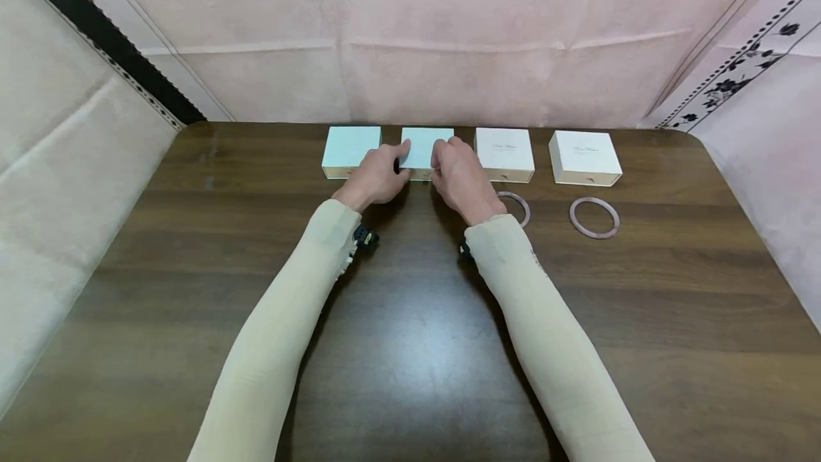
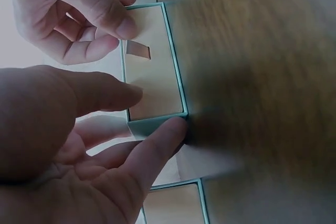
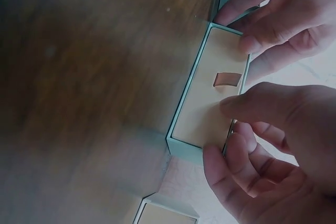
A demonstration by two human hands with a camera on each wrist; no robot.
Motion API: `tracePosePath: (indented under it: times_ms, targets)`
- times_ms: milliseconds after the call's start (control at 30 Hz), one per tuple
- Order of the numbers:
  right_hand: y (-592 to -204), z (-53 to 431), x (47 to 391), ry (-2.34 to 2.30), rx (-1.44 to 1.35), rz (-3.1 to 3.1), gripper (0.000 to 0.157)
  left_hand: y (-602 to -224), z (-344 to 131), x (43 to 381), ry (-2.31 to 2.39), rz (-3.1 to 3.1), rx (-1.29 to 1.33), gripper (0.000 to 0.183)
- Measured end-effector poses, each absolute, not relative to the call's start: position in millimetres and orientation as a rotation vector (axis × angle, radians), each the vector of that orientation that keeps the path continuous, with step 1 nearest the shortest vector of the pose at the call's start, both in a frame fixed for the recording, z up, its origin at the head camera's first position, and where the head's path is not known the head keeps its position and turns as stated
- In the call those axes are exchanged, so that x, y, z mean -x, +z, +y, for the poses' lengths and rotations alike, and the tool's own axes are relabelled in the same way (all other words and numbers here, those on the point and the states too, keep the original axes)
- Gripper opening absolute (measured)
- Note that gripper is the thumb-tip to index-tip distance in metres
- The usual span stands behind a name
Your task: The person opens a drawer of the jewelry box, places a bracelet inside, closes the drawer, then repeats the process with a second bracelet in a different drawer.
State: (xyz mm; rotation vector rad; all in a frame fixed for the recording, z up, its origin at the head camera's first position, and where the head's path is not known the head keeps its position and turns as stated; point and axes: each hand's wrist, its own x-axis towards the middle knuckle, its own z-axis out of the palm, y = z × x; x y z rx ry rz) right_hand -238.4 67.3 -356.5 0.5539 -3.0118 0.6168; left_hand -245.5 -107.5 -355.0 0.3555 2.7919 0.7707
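A light blue drawer box [image 1: 425, 147] stands between my two hands near the table's far edge. Its cream front carries a small brownish pull tab [image 2: 138, 50]. My left hand [image 1: 380, 173] holds the box's left end, thumb on the front face and forefinger along the side edge. At the other end my right hand [image 1: 463, 175] grips it, thumb against the front near the tab and fingers around the side, partly hidden. Another light blue box [image 1: 350, 147] is just left of my left hand. To the right of my right hand is a white box [image 1: 504, 150].
A second white box [image 1: 585, 154] ends the row at the right. In front of the white boxes lie two pale purple rings, one ring [image 1: 529, 211] partly covered by my right wrist, the other ring [image 1: 596, 236] farther right. Light cloth [image 1: 410, 34] hangs behind the wooden table [image 1: 398, 376].
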Motion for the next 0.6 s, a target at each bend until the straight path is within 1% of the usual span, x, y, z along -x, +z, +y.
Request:
tracePosePath:
  times_ms: [300,467,600]
  targets:
    - [-353.4,69.6,233.4,0.630,-0.549,-3.017,0.015,-354.3,-107.0,244.1,0.834,2.803,-0.329,0.066]
    - [-352.7,76.9,229.2,0.641,-0.540,-2.985,0.015,-352.9,-103.3,241.6,0.849,2.802,-0.290,0.066]
    - [-352.4,84.8,227.4,0.638,-0.536,-2.974,0.015,-352.6,-99.4,240.0,0.847,2.843,-0.297,0.061]
